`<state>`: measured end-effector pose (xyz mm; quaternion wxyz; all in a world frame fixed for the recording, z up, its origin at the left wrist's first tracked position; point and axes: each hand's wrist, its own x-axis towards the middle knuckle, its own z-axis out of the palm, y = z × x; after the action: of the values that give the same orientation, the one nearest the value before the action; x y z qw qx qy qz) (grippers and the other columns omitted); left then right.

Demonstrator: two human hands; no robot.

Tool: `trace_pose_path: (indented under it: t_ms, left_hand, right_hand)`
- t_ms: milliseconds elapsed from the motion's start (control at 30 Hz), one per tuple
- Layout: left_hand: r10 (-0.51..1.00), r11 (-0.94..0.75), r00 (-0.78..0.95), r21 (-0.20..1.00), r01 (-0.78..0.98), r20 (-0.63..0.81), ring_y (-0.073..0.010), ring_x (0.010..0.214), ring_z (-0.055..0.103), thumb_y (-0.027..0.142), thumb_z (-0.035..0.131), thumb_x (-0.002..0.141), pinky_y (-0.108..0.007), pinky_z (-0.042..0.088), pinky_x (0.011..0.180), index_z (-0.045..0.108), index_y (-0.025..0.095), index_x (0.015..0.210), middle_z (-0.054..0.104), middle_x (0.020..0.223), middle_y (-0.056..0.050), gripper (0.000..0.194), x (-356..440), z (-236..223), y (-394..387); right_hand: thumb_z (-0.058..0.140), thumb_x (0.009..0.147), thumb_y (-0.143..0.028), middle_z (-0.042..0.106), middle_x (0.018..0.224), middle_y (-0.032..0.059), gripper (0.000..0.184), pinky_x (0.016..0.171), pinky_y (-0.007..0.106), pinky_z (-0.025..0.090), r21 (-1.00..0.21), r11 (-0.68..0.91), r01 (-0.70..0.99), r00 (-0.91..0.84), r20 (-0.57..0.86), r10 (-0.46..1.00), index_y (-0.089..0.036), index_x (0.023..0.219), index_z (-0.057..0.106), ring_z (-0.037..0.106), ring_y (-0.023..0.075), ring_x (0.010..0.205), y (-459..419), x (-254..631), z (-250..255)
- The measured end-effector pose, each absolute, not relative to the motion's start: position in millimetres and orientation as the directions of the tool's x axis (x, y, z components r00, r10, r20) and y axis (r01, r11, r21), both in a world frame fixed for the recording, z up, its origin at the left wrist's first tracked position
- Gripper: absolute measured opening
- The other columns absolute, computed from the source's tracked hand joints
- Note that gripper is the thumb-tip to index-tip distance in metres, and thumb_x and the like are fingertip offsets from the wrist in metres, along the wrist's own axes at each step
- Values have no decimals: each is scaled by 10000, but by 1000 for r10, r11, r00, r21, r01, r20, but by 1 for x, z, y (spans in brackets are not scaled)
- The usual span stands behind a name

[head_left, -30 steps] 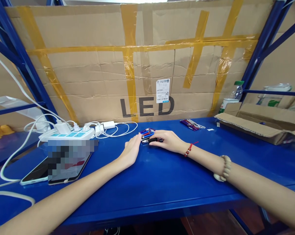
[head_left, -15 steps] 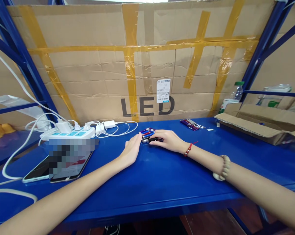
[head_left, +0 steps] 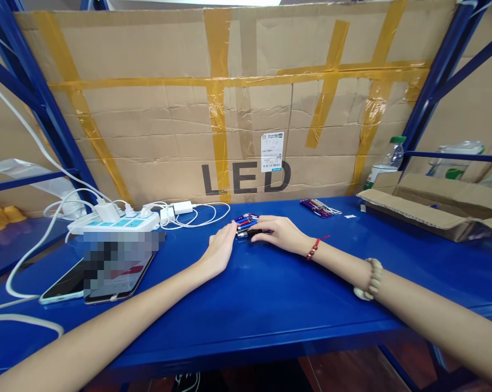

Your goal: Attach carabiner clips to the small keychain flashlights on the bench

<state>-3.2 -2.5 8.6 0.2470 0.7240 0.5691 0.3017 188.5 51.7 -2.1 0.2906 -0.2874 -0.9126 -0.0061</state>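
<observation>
A small bunch of pens (head_left: 246, 224), blue, red and black with shiny metal ends, lies on the blue shelf between my hands. My left hand (head_left: 220, 249) stands on its edge with the fingers straight, its palm side against the left ends of the pens. From the right, my right hand (head_left: 284, 234) closes round the bunch, thumb on the near side and fingers over the far side. The hand covers the pens' right ends. Further right, a second group of pens (head_left: 315, 208), dark red and purple with some white ones, lies apart from both hands.
At left are a white power strip (head_left: 127, 222) with chargers and looped cables, and two phones (head_left: 117, 272). A flat open carton (head_left: 425, 212) and a green-capped bottle (head_left: 387, 163) stand at right. A large taped cardboard box (head_left: 160, 130) walls off the back.
</observation>
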Motion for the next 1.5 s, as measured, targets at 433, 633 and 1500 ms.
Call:
trace_pose_path:
  t_ms: [433,633,1500]
  left_hand:
    - [978,-207,160,698,686,132,-198,1327,368,450,78,924,-418,202,1126,510,218,1245,475,1399,-57,586,-2,10,-3]
    - [977,-211,165,717,664,135,-203,1332,356,439,94,925,-402,184,1131,495,210,1270,475,1398,-51,577,-2,9,-2]
    - [977,-210,170,711,671,128,-208,1341,343,431,89,928,-398,178,1132,470,176,1310,454,1414,-62,597,-2,8,-1]
  right_hand:
    - [595,837,-382,683,1061,40,268,856,268,475,-180,833,523,-667,522,532,-233,1039,688,624,179,1010,51,189,-2]
    - [605,834,-354,681,1084,35,246,894,282,468,-190,834,518,-660,530,532,-236,1033,689,619,181,1032,48,187,-2]
    - [586,848,-358,680,1087,32,254,874,269,476,-196,845,498,-648,563,512,-228,1044,682,619,175,1035,47,187,-1]
